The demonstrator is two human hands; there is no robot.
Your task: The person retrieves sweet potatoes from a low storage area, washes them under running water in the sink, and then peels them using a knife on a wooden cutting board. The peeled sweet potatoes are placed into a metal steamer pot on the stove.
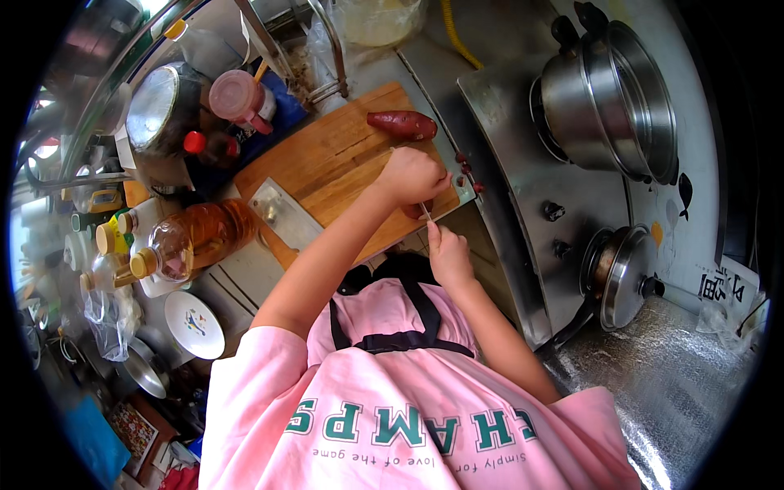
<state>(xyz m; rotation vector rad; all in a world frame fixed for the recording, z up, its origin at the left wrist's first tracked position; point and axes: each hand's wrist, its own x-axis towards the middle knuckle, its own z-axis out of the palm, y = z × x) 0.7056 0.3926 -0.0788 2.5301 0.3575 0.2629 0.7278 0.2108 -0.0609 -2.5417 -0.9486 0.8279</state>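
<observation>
My left hand is closed over a reddish sweet potato at the near right edge of a wooden cutting board; the hand hides most of it. Against it lies a thin metal blade, whose handle is in my right hand, just off the board's edge. Whether the tool is a knife or a peeler I cannot tell. Beyond my left hand, a whole red-skinned sweet potato rests on the board. Several small reddish pieces lie right of it. A broad metal blade, seemingly a cleaver, lies flat at the board's left.
On the right, a stove carries a steel steamer pot and a lidded pan. Left of the board stand a large oil bottle, a pink-lidded jar and a dark pot. A white plate sits nearer me.
</observation>
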